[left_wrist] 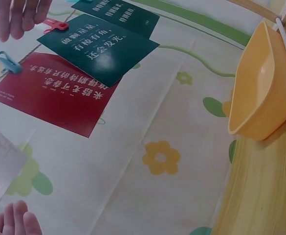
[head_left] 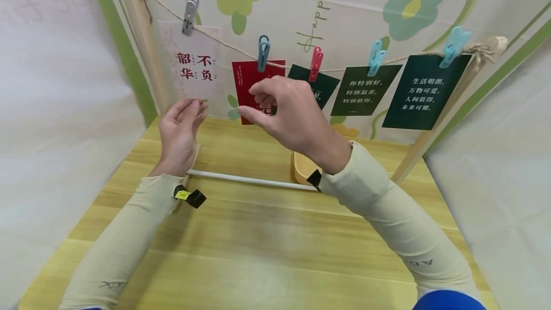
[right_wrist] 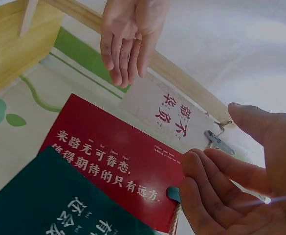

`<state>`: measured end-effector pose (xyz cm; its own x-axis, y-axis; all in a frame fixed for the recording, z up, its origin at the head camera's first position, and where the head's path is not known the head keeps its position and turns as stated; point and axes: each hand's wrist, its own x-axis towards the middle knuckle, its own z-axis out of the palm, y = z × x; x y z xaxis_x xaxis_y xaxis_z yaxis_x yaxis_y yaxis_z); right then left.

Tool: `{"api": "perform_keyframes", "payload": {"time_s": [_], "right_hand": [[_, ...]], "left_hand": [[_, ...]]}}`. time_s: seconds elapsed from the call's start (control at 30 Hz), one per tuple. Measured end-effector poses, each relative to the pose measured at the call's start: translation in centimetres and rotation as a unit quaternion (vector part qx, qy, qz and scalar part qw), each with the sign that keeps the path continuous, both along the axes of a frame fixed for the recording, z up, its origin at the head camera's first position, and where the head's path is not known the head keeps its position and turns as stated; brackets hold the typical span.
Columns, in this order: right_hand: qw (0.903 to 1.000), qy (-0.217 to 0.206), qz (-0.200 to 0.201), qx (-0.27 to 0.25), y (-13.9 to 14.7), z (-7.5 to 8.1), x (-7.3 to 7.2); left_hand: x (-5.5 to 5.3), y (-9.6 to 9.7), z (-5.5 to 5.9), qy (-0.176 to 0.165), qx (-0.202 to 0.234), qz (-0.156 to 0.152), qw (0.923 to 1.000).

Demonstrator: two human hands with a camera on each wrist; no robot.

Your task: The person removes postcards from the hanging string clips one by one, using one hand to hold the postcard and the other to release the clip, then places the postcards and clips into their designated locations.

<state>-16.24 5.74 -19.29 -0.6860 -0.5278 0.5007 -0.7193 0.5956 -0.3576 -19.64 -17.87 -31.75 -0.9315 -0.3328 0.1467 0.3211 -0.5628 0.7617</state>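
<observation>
A white card with red characters (head_left: 200, 63) hangs from a rope by a grey clothespin (head_left: 190, 16). Just below that card's lower edge is my left hand (head_left: 178, 133), its fingers loosely extended in the right wrist view; whether they touch the card I cannot tell. My right hand (head_left: 297, 116) hovers in front of a red card (head_left: 247, 80), thumb apart from the bent fingers, holding nothing. A dark blue clothespin (head_left: 263, 53) clips the red card. Beside it a dark green card (left_wrist: 99, 49), partly hidden in the head view, hangs from a red clothespin (head_left: 315, 63).
Two more green cards, a middle one (head_left: 366, 90) and a right one (head_left: 424, 92), hang from light blue clothespins. Wooden posts (head_left: 146, 47) hold the rope ends. Behind my right wrist sits a yellow bin (left_wrist: 260, 88) near a white rod (head_left: 249, 179) above the wooden table (head_left: 267, 252).
</observation>
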Motion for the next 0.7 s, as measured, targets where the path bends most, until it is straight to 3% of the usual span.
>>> {"api": "perform_keyframes", "payload": {"time_s": [0.27, 0.53, 0.7], "right_hand": [[0.9999, 0.007, 0.006, 0.006, -1.3, 1.8, -0.6], [0.9998, -0.016, -0.004, 0.015, -2.6, 4.2, -1.3], [0.9997, -0.008, -0.014, 0.020, -3.5, 5.7, -1.7]], "left_hand": [[0.2, 0.1, 0.3, 0.024, 0.039, 0.011, 0.9989], [0.7, 0.2, -0.1, 0.031, 0.034, 0.031, 0.9985], [0.9, 0.0, 0.0, 0.027, 0.054, 0.025, 0.9979]]}}
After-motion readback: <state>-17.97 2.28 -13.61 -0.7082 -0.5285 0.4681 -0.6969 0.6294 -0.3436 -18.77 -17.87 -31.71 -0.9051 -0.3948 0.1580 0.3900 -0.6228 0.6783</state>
